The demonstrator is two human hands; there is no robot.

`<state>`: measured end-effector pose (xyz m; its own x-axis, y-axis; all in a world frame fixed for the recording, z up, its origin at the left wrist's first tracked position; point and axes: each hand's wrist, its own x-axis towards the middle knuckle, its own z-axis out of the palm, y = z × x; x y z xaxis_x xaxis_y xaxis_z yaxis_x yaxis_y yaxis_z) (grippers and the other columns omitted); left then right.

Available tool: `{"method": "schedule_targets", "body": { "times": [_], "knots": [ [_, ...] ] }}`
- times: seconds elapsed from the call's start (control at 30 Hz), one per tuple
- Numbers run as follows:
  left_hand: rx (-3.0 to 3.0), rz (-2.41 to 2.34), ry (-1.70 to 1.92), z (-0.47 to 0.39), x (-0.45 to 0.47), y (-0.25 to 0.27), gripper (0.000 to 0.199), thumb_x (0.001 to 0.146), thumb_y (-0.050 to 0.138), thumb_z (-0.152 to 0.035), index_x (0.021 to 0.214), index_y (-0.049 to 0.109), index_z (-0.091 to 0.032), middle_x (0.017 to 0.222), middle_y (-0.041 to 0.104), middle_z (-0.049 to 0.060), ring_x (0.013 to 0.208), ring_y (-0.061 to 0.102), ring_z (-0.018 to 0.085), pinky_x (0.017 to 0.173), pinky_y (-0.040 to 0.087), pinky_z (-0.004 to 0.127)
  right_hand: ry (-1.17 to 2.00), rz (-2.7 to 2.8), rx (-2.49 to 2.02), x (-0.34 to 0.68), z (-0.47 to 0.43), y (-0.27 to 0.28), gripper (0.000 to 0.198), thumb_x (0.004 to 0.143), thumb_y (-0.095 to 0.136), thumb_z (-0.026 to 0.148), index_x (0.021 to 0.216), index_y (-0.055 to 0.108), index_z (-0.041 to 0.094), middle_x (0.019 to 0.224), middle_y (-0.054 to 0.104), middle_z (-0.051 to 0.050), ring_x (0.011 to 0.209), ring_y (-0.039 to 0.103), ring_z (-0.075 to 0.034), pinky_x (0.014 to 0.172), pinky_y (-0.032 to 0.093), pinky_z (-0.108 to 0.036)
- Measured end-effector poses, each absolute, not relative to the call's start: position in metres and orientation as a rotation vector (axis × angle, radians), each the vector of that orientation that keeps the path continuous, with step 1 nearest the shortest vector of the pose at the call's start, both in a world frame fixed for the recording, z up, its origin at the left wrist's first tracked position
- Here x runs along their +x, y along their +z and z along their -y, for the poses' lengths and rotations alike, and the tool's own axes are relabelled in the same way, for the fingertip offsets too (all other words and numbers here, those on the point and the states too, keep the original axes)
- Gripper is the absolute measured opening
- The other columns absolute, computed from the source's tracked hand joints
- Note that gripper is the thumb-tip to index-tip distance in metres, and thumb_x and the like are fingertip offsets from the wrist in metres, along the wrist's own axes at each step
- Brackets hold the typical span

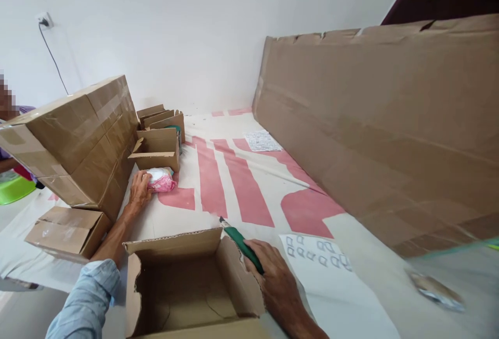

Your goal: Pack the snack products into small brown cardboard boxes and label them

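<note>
Cloth printed with broad pink bands [241, 183] covers the whole work surface, pale cream between the bands, running back to a plain white wall [175, 27] where a cord hangs from a socket [44, 20] at far left. Near the middle front stands an open cardboard box [187, 287], flaps up, its inside bare. The right hand [275, 276] rests against that box's right flap, fingers closed round a green-handled cutter [239, 243] whose tip points far and left over the flap's edge. The left hand [139, 189], reaching out from a light blue sleeve [88, 297], lies spread over the near end of a pink and white packet [161, 179] on the cloth, touching it; whether the fingers actually grip it is hard to tell from this angle. Just beyond the packet sit several small open cartons [158, 144], and to its left a large taped carton [78, 141] tilts over a flat small box [68, 230]. A long sheet of cardboard [382, 136] leans along the right side. Two printed paper sheets lie on the cloth, one near the right hand [315, 253], one farther back [262, 140]. Another person is partly visible at the far left edge.
</note>
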<state>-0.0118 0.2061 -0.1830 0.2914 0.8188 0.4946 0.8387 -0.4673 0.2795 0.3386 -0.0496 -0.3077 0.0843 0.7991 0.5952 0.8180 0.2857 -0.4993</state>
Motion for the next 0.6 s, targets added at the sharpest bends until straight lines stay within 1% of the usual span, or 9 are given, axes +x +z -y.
{"method": "schedule_targets", "body": {
  "times": [0.07,0.17,0.27,0.37,0.43,0.47,0.53,0.6],
  "knots": [
    [-2.483,1.633,-0.939,-0.215,-0.004,-0.184,0.041,0.074,0.071,-0.004,0.110,0.063,-0.022,0.132,0.058,0.014,0.129,0.052,0.035,0.112,0.045,0.048,-0.036,1.694,-1.500,0.340,0.050,-0.307,0.027,0.102,0.049,0.025,0.126,0.060,0.025,0.118,0.070,-0.011,0.107,0.065,-0.030,0.089,0.054,-0.046],
    [-2.434,1.720,-0.986,-0.231,0.009,-0.182,0.042,0.074,0.068,0.000,0.110,0.064,-0.021,0.133,0.058,0.015,0.129,0.053,0.036,0.110,0.045,0.051,-0.044,1.695,-1.510,0.340,0.051,-0.304,0.027,0.102,0.048,0.026,0.127,0.060,0.025,0.116,0.070,-0.011,0.106,0.065,-0.030,0.089,0.053,-0.045],
    [-2.409,1.800,-1.049,-0.239,0.020,-0.174,0.041,0.075,0.071,-0.001,0.112,0.064,-0.018,0.132,0.059,0.017,0.130,0.054,0.039,0.110,0.044,0.054,-0.045,1.687,-1.507,0.339,0.051,-0.301,0.028,0.101,0.049,0.027,0.127,0.060,0.024,0.115,0.070,-0.010,0.105,0.065,-0.030,0.090,0.053,-0.045],
    [-2.441,1.827,-1.146,-0.223,0.025,-0.163,0.040,0.084,0.075,-0.016,0.122,0.063,-0.011,0.134,0.059,0.018,0.134,0.053,0.041,0.112,0.043,0.054,-0.015,1.668,-1.527,0.337,0.052,-0.296,0.028,0.100,0.050,0.026,0.126,0.060,0.025,0.114,0.070,-0.011,0.105,0.064,-0.030,0.093,0.052,-0.046],
    [-2.497,1.829,-1.239,-0.193,0.020,-0.156,0.045,0.089,0.075,-0.030,0.128,0.063,-0.011,0.135,0.061,0.018,0.134,0.056,0.039,0.110,0.047,0.050,0.015,1.655,-1.553,0.335,0.052,-0.292,0.027,0.100,0.051,0.026,0.124,0.061,0.025,0.112,0.071,-0.011,0.105,0.063,-0.031,0.093,0.051,-0.046],
    [-2.534,1.833,-1.287,-0.172,0.016,-0.154,0.046,0.089,0.076,-0.037,0.127,0.064,-0.013,0.134,0.064,0.017,0.132,0.059,0.037,0.107,0.050,0.048,0.031,1.650,-1.566,0.335,0.053,-0.290,0.027,0.099,0.051,0.026,0.123,0.061,0.025,0.111,0.071,-0.011,0.104,0.063,-0.031,0.093,0.051,-0.046],
    [-2.606,1.862,-1.386,-0.124,0.000,-0.153,0.049,0.094,0.068,-0.052,0.129,0.066,-0.017,0.133,0.069,0.015,0.125,0.066,0.033,0.100,0.057,0.044,0.060,1.641,-1.584,0.333,0.053,-0.285,0.027,0.098,0.051,0.026,0.122,0.062,0.025,0.110,0.071,-0.011,0.104,0.062,-0.031,0.093,0.050,-0.046],
    [-2.632,1.925,-1.521,-0.072,-0.022,-0.157,0.058,0.098,0.056,-0.066,0.128,0.067,-0.017,0.131,0.072,0.016,0.125,0.068,0.034,0.099,0.059,0.045,0.077,1.634,-1.600,0.332,0.053,-0.282,0.027,0.096,0.052,0.026,0.120,0.063,0.025,0.109,0.071,-0.012,0.103,0.062,-0.031,0.093,0.049,-0.046]
  ]
}}
